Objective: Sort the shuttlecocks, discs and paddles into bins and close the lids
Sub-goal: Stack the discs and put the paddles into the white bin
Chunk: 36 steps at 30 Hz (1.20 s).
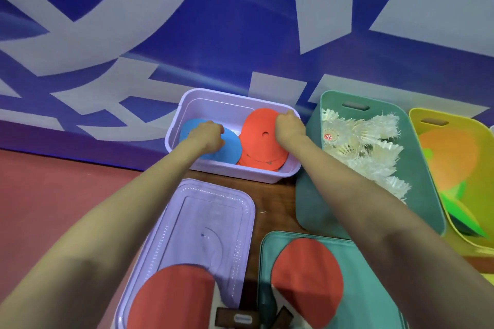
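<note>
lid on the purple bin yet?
No. The purple bin is open with both hands inside on the discs, and the purple lid lies on the table in front of it.

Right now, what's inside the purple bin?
The purple bin holds blue discs under the left hand and a stack of orange discs gripped by the right hand. The discs hide most of the floor.
</note>
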Available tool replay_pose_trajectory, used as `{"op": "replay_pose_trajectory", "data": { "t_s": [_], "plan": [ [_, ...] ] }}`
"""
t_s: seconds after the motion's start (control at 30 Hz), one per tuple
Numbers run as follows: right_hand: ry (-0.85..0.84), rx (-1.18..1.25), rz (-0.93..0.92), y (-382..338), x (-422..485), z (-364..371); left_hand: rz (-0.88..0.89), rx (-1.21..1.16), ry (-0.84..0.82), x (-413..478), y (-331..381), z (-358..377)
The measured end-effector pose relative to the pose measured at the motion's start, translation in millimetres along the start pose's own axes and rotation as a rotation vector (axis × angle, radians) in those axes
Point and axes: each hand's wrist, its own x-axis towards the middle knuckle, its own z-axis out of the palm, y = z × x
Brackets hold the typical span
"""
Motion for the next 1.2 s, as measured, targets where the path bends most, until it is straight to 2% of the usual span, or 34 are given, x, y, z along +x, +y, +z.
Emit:
{"op": "replay_pose_trajectory", "data": {
  "t_s": [0.13,0.3,0.5,0.63,0.73,0.8,0.83,0.9,0.97,1.07,1.13,1.2],
  "plan": [
    [0.012,0.139,0.102,4,1,-11,0.069,-0.028,0.022,-16,17,4],
    [-0.054,0.338,0.138,9,16,-16,-0.022,0.069,0.003,-18,15,10],
    [-0.031,0.203,0.107,6,-10,7,-0.099,0.075,-0.034,-20,3,10],
    [0.07,0.261,0.022,-7,-36,-8,-0.031,-0.084,0.18,-43,14,1],
    [0.171,0.356,-0.067,-14,-86,-17,0.106,-0.187,0.383,-96,33,3],
    [0.296,0.461,-0.145,-14,-138,-10,0.228,-0.204,0.533,-141,43,21],
    [0.349,0.518,-0.181,-14,-166,-4,0.269,-0.203,0.563,-163,46,34],
    [0.384,0.595,-0.225,-11,-217,17,0.298,-0.211,0.514,-201,45,67],
    [0.308,0.6,-0.209,-4,-256,45,0.25,-0.214,0.435,-232,41,100],
    [0.013,0.49,-0.052,7,-295,76,0.196,-0.189,0.351,-265,38,138],
    [-0.232,0.354,0.088,13,-310,87,0.164,-0.211,0.201,-282,41,154],
    [-0.395,0.293,0.189,17,-323,92,0.161,-0.217,-0.003,-294,46,165]
  ]
}}
